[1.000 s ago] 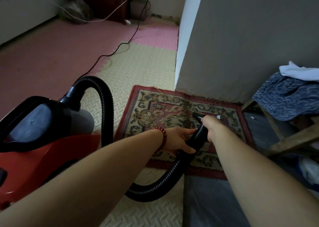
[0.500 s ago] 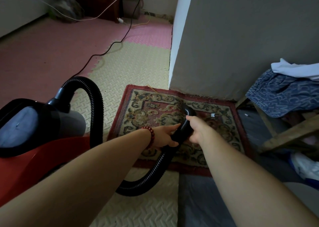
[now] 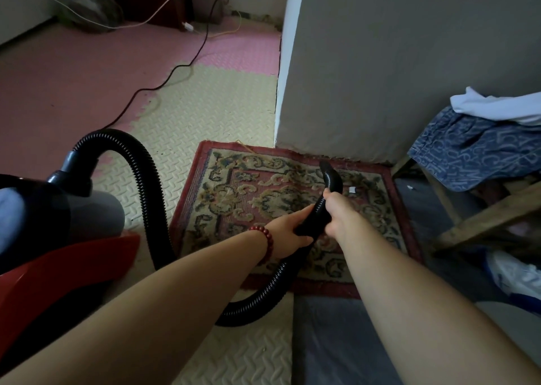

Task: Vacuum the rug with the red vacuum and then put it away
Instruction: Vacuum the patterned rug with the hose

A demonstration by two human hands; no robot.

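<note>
A small patterned rug (image 3: 251,200) with a red border lies on the floor against a grey wall. The red vacuum (image 3: 58,256), red below and dark on top, stands at the lower left. Its black ribbed hose (image 3: 146,185) arches up from the body, loops along the floor and ends in a nozzle (image 3: 329,171) over the rug's far right part. My left hand (image 3: 292,229) grips the hose from the left, and my right hand (image 3: 336,212) grips it just ahead, close behind the nozzle. A small white scrap (image 3: 352,190) lies on the rug right of the nozzle.
The grey wall corner (image 3: 282,92) stands right behind the rug. A wooden frame (image 3: 480,218) with blue patterned cloth (image 3: 474,147) and a white cloth sits at right. A black power cord (image 3: 175,68) crosses the pink and cream foam mats. Dark furniture stands at the far back.
The nozzle slid left on the rug half a second ago, then forward and right toward the wall. Both hands kept their grip on the hose and moved with it.
</note>
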